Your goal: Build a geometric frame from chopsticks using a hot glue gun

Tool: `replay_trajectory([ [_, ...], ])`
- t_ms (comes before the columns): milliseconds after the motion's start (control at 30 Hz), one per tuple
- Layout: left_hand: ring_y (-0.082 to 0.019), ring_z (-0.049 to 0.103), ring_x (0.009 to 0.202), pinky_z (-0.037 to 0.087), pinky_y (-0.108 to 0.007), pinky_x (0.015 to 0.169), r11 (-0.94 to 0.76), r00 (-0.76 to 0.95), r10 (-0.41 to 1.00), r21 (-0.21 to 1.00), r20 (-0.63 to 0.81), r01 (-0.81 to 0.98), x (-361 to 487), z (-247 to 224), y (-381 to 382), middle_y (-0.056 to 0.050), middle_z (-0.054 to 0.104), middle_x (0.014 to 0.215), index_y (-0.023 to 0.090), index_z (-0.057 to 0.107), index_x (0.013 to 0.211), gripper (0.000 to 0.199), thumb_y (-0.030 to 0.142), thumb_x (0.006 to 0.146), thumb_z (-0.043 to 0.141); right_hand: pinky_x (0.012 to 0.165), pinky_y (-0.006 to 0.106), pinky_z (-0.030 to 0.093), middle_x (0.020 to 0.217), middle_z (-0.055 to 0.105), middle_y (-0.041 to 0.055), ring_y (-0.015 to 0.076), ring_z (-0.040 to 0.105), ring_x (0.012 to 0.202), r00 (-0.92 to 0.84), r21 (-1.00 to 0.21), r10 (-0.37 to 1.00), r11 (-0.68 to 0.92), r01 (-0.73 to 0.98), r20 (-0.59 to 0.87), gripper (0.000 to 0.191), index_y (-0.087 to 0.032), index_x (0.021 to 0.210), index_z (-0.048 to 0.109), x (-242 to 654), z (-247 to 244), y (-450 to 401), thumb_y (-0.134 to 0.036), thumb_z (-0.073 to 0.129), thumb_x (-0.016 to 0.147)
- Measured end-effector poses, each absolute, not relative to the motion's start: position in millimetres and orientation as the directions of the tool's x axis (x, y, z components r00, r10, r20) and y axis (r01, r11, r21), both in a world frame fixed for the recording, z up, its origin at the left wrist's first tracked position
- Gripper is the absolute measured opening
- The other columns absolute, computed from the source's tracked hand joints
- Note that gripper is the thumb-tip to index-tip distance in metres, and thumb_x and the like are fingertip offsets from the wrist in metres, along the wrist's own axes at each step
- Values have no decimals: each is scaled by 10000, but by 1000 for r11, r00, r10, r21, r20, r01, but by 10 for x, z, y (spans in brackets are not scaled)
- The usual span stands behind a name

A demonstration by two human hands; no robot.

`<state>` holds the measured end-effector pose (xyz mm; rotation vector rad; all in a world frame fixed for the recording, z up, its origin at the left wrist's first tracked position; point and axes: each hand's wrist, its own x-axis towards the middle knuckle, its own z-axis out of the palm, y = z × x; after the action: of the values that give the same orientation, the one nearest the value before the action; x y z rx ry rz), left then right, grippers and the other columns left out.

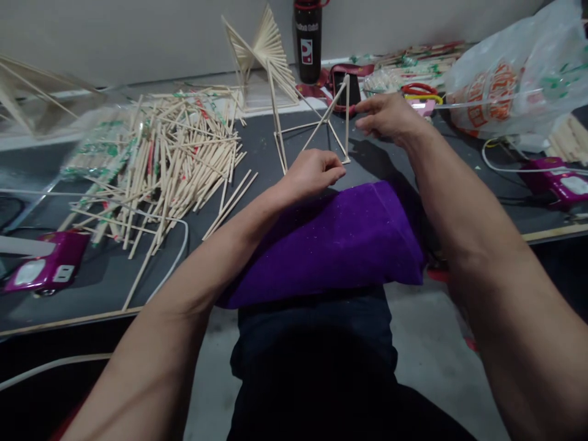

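- Two hands meet one stick frame [316,125] standing on the dark table [92,282].
- The left hand [312,174] is curled; its fingertips pinch the frame's near lower corner.
- The right hand [388,116] has loosely spread fingers that touch the frame's upright stick at its top, on the far right side.
- A purple cloth [335,245] lies just under the left wrist.
- A heap of loose sticks [169,159] lies well to the left.

Bare table [271,153] lies between the stick pile [169,153] and stick frame [316,122]; clutter crowds the rear.
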<state>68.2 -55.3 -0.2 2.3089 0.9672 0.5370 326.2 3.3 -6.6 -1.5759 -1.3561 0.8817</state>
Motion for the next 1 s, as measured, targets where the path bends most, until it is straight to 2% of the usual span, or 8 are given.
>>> replay_trajectory([
  [167, -182, 700, 807, 491, -315, 818, -559, 664, 737, 668, 127, 492, 642, -42, -579, -10, 760, 793, 195, 817, 865, 161, 164, 962, 692, 460, 136, 437, 775, 684, -41, 59, 542, 601, 46, -980, 996, -79, 184, -71, 257, -244, 904, 736, 3088, -46, 156, -43, 873, 821],
  [467, -171, 676, 791, 472, -314, 816, -538, 673, 729, 712, 125, 451, 645, -59, -573, -4, 753, 802, 189, 804, 853, 166, 129, 969, 702, 568, 166, 458, 689, 628, -53, 48, 496, 602, -11, -985, 989, -147, 93, -149, 211, -208, 809, 697, 2933, 28, 153, -121, 880, 866],
  [567, -173, 679, 790, 478, -306, 815, -547, 672, 729, 699, 128, 460, 639, -83, -578, 0, 755, 800, 191, 814, 865, 160, 129, 965, 706, 574, 192, 462, 662, 610, -56, 61, 479, 590, 8, -989, 994, -109, 98, -109, 240, -215, 763, 660, 2929, 6, 189, -115, 858, 854],
  [667, -173, 682, 777, 495, -307, 827, -540, 670, 734, 693, 110, 477, 621, -99, -584, -6, 756, 794, 189, 828, 878, 161, 129, 967, 708, 547, 228, 438, 611, 552, -50, 93, 437, 554, 116, -965, 991, -87, 246, -60, 293, -230, 708, 615, 2990, -15, 205, -107, 839, 849],
  [733, -173, 684, 765, 509, -313, 840, -534, 669, 737, 692, 98, 486, 615, -103, -588, -10, 756, 788, 184, 837, 882, 165, 126, 969, 708, 567, 246, 433, 565, 489, -47, 112, 420, 553, 235, -894, 971, -142, 425, -43, 306, -228, 677, 605, 3050, -14, 187, -87, 801, 867],
  [800, -171, 684, 758, 516, -315, 846, -531, 671, 736, 691, 89, 491, 617, -103, -591, -11, 754, 782, 180, 843, 886, 169, 118, 968, 709, 687, 261, 482, 565, 481, -40, 126, 498, 630, 325, -764, 946, -213, 608, -5, 288, -206, 681, 625, 3112, 5, 148, -63, 768, 886],
  [900, -163, 670, 745, 502, -309, 836, -531, 675, 733, 692, 85, 489, 618, -104, -598, -4, 738, 760, 176, 842, 881, 172, 103, 969, 713, 984, 331, 520, 705, 638, 32, 194, 694, 954, 331, -504, 941, -254, 825, 68, 319, -187, 665, 594, 3200, 59, 66, -18, 761, 878],
  [1000, -159, 653, 734, 483, -301, 825, -529, 675, 733, 696, 87, 486, 599, -104, -606, 7, 723, 742, 182, 833, 867, 172, 98, 963, 717, 1153, 405, 491, 900, 763, 136, 278, 732, 1215, 318, -332, 944, -274, 903, 87, 410, -199, 623, 516, 3288, 134, -39, 33, 757, 861],
])
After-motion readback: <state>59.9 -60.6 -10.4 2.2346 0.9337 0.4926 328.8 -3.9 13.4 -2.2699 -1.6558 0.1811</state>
